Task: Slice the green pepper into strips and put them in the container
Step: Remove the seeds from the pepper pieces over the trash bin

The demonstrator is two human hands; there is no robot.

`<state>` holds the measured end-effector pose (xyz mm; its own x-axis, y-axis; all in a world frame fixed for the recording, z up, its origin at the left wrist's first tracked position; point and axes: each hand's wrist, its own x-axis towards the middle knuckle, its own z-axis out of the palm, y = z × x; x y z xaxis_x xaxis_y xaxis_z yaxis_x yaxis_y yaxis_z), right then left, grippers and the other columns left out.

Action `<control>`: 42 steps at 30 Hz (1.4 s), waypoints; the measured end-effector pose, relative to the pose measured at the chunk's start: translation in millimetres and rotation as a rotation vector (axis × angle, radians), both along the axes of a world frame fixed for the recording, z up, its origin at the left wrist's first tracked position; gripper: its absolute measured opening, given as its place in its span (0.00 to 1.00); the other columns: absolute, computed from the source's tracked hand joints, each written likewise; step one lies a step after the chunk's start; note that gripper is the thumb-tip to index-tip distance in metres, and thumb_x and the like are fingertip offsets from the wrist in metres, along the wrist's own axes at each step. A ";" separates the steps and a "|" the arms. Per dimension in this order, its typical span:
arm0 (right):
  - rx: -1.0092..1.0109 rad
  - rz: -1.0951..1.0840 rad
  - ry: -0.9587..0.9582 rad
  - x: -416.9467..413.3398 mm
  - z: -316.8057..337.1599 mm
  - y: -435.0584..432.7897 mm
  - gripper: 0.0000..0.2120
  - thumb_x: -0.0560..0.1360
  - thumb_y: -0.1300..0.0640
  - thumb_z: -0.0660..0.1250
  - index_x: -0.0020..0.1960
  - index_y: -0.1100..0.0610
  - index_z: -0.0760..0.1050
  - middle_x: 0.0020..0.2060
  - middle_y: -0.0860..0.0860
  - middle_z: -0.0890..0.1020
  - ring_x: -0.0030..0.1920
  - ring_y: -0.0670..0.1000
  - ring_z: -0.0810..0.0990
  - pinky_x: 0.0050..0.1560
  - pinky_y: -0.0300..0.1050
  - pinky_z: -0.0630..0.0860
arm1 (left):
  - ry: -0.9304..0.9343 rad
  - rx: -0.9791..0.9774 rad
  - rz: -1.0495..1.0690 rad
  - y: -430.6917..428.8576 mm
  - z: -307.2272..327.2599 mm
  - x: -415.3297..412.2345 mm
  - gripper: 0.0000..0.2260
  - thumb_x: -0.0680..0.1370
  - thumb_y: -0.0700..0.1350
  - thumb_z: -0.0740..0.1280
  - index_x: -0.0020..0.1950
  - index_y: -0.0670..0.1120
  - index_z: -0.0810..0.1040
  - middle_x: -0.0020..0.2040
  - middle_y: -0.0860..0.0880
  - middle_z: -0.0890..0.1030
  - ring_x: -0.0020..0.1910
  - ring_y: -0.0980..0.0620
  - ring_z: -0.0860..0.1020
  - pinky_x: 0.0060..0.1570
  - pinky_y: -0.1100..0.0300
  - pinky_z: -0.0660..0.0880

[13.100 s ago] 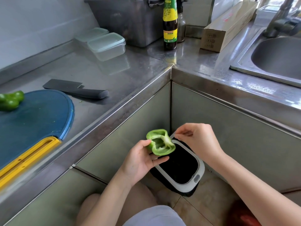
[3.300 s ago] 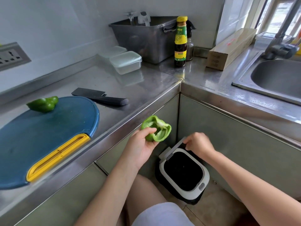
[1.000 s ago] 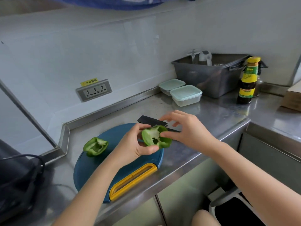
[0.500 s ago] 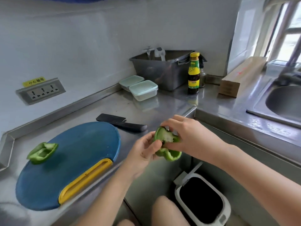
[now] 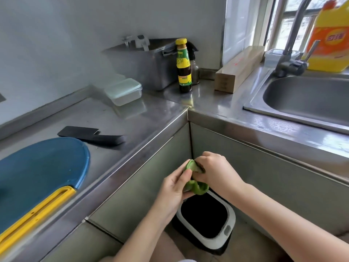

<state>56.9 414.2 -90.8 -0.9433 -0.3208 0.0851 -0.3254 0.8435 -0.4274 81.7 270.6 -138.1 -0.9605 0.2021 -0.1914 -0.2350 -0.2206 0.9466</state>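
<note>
Head view of the coring step, judged to come before any slicing. A green pepper half (image 5: 198, 189) is held in the air in front of the cabinet corner, below the countertop (image 5: 154, 118) edge and directly above the open waste bin (image 5: 232, 219) on the floor; this placement is presumably chosen so that loosened seeds and pith drop straight into the bin. The left hand (image 5: 173, 191) is curled round the outer wall of the pepper, the thumb laid across its rim, and serves as the support. The fingers of the right hand (image 5: 217, 171) are bent into the hollow side and appear to pinch the inner flesh; what exactly is pinched is hidden by the knuckles. The long axis of the pepper runs nearly upright, leaning slightly leftwards at the top, with the cut side turned towards the right hand and the rounded lobe pointing down at the bin. The knife (image 5: 92, 136) is left flat on the countertop just beyond the blue cutting board (image 5: 43, 167), well apart from both hands. The lidded plastic container (image 5: 124, 90) stands closed near the back wall, so no strips are judged to have been stored yet.
</note>
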 end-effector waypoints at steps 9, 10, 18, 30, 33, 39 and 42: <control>-0.040 -0.048 -0.110 -16.6 -51.5 -1.5 0.11 0.73 0.58 0.65 0.34 0.57 0.68 0.32 0.46 0.63 0.35 0.52 0.69 0.31 0.42 0.61 | -0.100 -0.045 0.036 5.6 -41.4 -11.8 0.25 0.68 0.53 0.69 0.64 0.48 0.77 0.42 0.45 0.81 0.40 0.49 0.79 0.50 0.48 0.79; -0.054 -0.071 -0.124 -19.3 -56.4 -2.4 0.12 0.73 0.59 0.65 0.32 0.57 0.66 0.32 0.47 0.63 0.35 0.52 0.69 0.28 0.40 0.60 | -0.109 -0.048 0.043 6.5 -46.0 -14.2 0.26 0.68 0.53 0.70 0.65 0.48 0.77 0.41 0.46 0.81 0.40 0.50 0.79 0.53 0.46 0.78; -0.137 -0.135 -0.170 -29.1 -93.5 -10.9 0.10 0.73 0.63 0.61 0.32 0.60 0.68 0.30 0.49 0.64 0.34 0.54 0.70 0.29 0.42 0.59 | -0.170 -0.071 0.084 5.4 -78.3 -20.7 0.29 0.68 0.52 0.71 0.68 0.46 0.74 0.46 0.49 0.83 0.45 0.52 0.80 0.55 0.46 0.77; -0.262 -0.089 -0.234 -37.1 -125.2 -10.4 0.09 0.72 0.63 0.62 0.36 0.63 0.79 0.35 0.60 0.79 0.35 0.59 0.78 0.37 0.51 0.76 | -0.217 -0.060 0.099 -3.5 -99.5 -20.6 0.25 0.70 0.48 0.69 0.67 0.46 0.75 0.52 0.47 0.83 0.49 0.51 0.81 0.50 0.50 0.79; -0.338 -0.026 -0.389 -42.7 -123.6 1.3 0.11 0.75 0.63 0.65 0.35 0.63 0.80 0.29 0.57 0.81 0.30 0.51 0.80 0.33 0.42 0.78 | -0.250 -0.055 0.028 -10.0 -101.7 -17.0 0.22 0.70 0.49 0.68 0.64 0.48 0.77 0.56 0.45 0.82 0.52 0.51 0.81 0.45 0.54 0.79; -0.402 -0.092 -0.491 -54.3 -150.2 18.1 0.13 0.78 0.57 0.65 0.40 0.66 0.80 0.34 0.59 0.82 0.29 0.45 0.77 0.36 0.37 0.75 | -0.324 0.111 0.105 -12.1 -111.4 -15.3 0.16 0.73 0.45 0.70 0.60 0.46 0.78 0.53 0.43 0.82 0.51 0.50 0.82 0.43 0.53 0.80; -0.207 -0.068 -0.393 -48.0 -164.9 19.2 0.17 0.79 0.53 0.63 0.36 0.63 0.76 0.31 0.52 0.76 0.31 0.46 0.71 0.35 0.41 0.66 | -0.343 0.184 0.184 -12.0 -114.1 -17.7 0.17 0.72 0.45 0.66 0.60 0.45 0.77 0.55 0.43 0.81 0.51 0.49 0.82 0.42 0.53 0.80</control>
<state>9.0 433.5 -255.7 -0.9352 -0.2710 -0.2278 -0.0516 0.7408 -0.6698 64.0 258.6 -252.2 -0.8705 0.0942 -0.4831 -0.4707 -0.4458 0.7613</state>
